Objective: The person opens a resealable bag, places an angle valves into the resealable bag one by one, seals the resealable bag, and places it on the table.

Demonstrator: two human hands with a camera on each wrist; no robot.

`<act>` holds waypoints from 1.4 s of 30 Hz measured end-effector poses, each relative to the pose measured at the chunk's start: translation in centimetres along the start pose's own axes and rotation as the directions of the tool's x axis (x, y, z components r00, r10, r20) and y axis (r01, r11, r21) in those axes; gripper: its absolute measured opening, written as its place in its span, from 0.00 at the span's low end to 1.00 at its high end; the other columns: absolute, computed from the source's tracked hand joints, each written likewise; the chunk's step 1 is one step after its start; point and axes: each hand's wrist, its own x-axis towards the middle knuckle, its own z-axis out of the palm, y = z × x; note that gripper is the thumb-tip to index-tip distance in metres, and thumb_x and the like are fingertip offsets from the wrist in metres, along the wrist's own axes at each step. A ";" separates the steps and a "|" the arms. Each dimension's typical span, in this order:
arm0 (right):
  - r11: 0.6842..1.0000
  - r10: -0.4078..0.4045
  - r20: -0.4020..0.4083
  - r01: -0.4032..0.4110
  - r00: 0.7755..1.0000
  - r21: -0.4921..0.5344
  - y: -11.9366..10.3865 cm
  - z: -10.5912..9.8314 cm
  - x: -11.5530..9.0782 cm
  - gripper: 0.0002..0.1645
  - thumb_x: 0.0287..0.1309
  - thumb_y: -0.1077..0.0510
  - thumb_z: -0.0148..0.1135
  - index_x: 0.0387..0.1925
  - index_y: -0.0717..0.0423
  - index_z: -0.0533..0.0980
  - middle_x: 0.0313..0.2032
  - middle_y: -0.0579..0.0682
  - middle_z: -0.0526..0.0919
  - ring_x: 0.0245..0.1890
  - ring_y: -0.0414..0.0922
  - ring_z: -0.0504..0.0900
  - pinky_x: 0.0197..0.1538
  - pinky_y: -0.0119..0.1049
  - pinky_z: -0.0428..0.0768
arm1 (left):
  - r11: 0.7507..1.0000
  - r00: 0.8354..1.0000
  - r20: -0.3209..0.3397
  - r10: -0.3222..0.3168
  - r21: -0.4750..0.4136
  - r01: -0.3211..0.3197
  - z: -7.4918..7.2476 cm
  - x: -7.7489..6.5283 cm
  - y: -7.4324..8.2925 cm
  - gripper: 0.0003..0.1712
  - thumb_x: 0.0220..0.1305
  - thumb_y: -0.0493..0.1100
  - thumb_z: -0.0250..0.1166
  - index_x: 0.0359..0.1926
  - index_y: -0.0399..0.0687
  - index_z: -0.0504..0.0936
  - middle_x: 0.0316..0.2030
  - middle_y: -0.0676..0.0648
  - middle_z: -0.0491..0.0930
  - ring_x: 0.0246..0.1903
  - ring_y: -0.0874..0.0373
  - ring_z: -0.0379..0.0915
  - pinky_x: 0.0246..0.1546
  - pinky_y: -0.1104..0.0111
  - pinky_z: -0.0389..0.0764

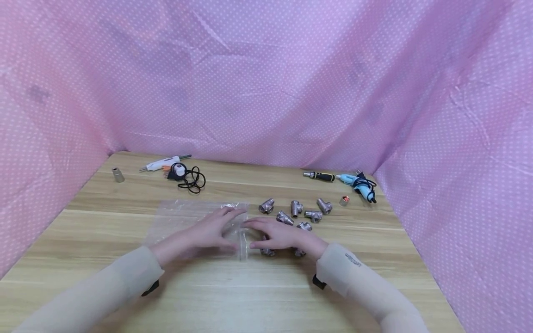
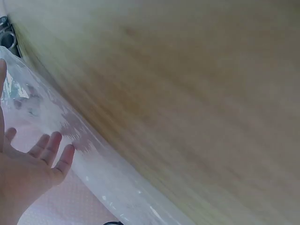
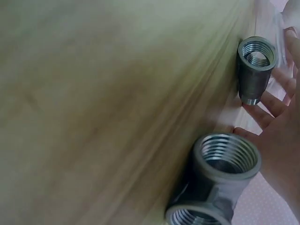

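A clear plastic zip bag point(image 1: 175, 217) lies flat on the wooden table, its zip edge point(image 1: 243, 249) toward the right. Over that end is my left hand point(image 1: 210, 230), its fingers spread and its thumb apart from them. In the left wrist view the fingers point(image 2: 49, 147) are against or just over the film; contact is unclear. My right hand point(image 1: 276, 232) faces it at the zip edge, with a gap between thumb and fingers. Metal threaded tee fittings point(image 1: 266, 252) lie partly hidden under the right hand. The right wrist view shows one tee fitting point(image 3: 225, 159) close by and another fitting point(image 3: 255, 70) beside the fingers.
Several more tee fittings point(image 1: 296, 208) lie behind the right hand. Further back are a screwdriver point(image 1: 322, 176), a blue corded glue gun point(image 1: 362, 186) and a small copper-coloured piece point(image 1: 344, 200). At back left are a white corded tool point(image 1: 164, 163) and a metal cylinder point(image 1: 118, 175).
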 end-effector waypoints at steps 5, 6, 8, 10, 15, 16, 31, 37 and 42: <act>0.999 -0.036 0.025 0.036 0.999 -0.018 0.3 0.0 0.3 0.40 0.63 0.37 0.49 0.71 0.48 0.56 0.70 0.52 0.59 0.69 0.49 0.57 0.69 0.48 0.59 | 0.997 0.999 0.047 0.027 -0.067 -0.024 -0.2 0.7 -0.4 0.56 0.40 0.67 0.70 0.70 0.56 0.59 0.62 0.38 0.63 0.59 0.41 0.62 0.55 0.39 0.67; 0.999 -0.040 0.031 0.041 0.999 -0.025 0.3 0.0 0.3 0.40 0.63 0.37 0.49 0.71 0.48 0.56 0.70 0.53 0.58 0.70 0.49 0.57 0.69 0.48 0.59 | 0.997 0.998 0.056 0.024 -0.078 -0.020 -0.2 0.8 -0.5 0.55 0.40 0.68 0.69 0.69 0.55 0.61 0.62 0.39 0.64 0.59 0.41 0.62 0.55 0.40 0.68; 0.998 -0.050 0.045 0.052 0.998 -0.039 0.5 0.0 0.3 0.40 0.63 0.37 0.49 0.71 0.47 0.55 0.70 0.53 0.58 0.70 0.49 0.57 0.70 0.48 0.58 | 0.996 0.998 0.067 0.019 -0.093 -0.013 -0.2 0.9 -0.8 0.51 0.40 0.68 0.68 0.65 0.53 0.66 0.59 0.41 0.67 0.56 0.43 0.65 0.54 0.44 0.71; 0.997 -0.058 0.053 0.061 0.997 -0.044 0.7 0.1 0.4 0.40 0.63 0.37 0.50 0.71 0.47 0.55 0.70 0.53 0.57 0.70 0.49 0.56 0.70 0.47 0.58 | 0.994 0.998 0.067 0.021 -0.111 -0.013 -0.2 0.9 -1.1 0.46 0.40 0.67 0.69 0.60 0.51 0.70 0.55 0.44 0.69 0.53 0.47 0.66 0.52 0.51 0.74; 0.995 -0.081 0.053 0.084 0.995 -0.045 1.0 0.2 0.7 0.39 0.63 0.38 0.50 0.71 0.45 0.56 0.70 0.52 0.58 0.70 0.47 0.56 0.70 0.46 0.57 | 0.984 0.998 0.033 0.054 -0.171 -0.047 -0.5 0.8 -1.8 0.27 0.43 0.57 0.73 0.40 0.48 0.74 0.38 0.49 0.71 0.38 0.55 0.66 0.37 0.66 0.75; 0.995 -0.087 0.050 0.090 0.995 -0.042 1.0 0.1 0.7 0.39 0.63 0.38 0.50 0.71 0.45 0.56 0.70 0.52 0.58 0.70 0.47 0.56 0.70 0.46 0.56 | 0.981 0.998 0.031 0.056 -0.185 -0.049 -0.7 0.7 -1.9 0.24 0.44 0.55 0.73 0.37 0.48 0.74 0.36 0.50 0.71 0.37 0.55 0.65 0.35 0.67 0.74; 0.975 -0.219 -0.139 0.211 0.966 -0.072 0.3 -0.8 1.2 0.28 0.58 0.54 0.61 0.60 0.56 0.71 0.59 0.52 0.74 0.61 0.45 0.71 0.66 0.33 0.65 | 0.976 0.998 -0.026 0.049 -0.211 -0.053 -3.8 -1.1 -0.6 0.17 0.50 0.48 0.71 0.40 0.48 0.80 0.42 0.55 0.78 0.43 0.58 0.74 0.48 0.61 0.78; 0.958 -0.277 -0.180 0.257 0.944 -0.127 0.0 -1.4 0.8 0.24 0.59 0.53 0.60 0.56 0.56 0.74 0.57 0.53 0.76 0.58 0.45 0.73 0.64 0.31 0.67 | 0.986 0.996 -0.093 0.006 -0.167 -0.021 -5.2 -2.0 -0.7 0.18 0.48 0.54 0.72 0.38 0.53 0.80 0.38 0.60 0.77 0.41 0.61 0.73 0.44 0.64 0.78; 0.954 -0.285 -0.174 0.261 0.943 -0.148 -0.2 -1.5 0.5 0.23 0.59 0.53 0.60 0.56 0.55 0.74 0.57 0.53 0.74 0.58 0.46 0.73 0.64 0.32 0.68 | 0.992 0.981 -0.177 -0.073 -0.119 0.053 -5.4 -2.5 -0.4 0.14 0.55 0.61 0.64 0.33 0.59 0.80 0.31 0.61 0.76 0.34 0.65 0.73 0.38 0.69 0.78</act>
